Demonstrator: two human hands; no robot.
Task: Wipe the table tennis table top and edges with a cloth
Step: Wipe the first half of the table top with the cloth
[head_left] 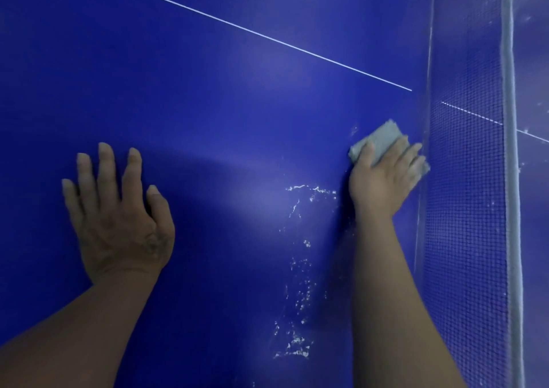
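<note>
Two hands on one table [237, 90]: left hand [118, 218] flat, released; right hand [383, 176] presses one cloth [377, 138] beside one net [466, 209].

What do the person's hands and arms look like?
Both forearms are bare, no sleeves in view. The left hand and right hand wear no gloves, and no rings or watch show. A faint dark marking, perhaps a tattoo, sits on the back of the left hand.

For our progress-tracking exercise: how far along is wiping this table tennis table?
Done: the table top around the left hand looks mark-free. In hand: the right hand presses the cloth beside the net. Left: white streaks below that hand and specks beyond the net.
</note>
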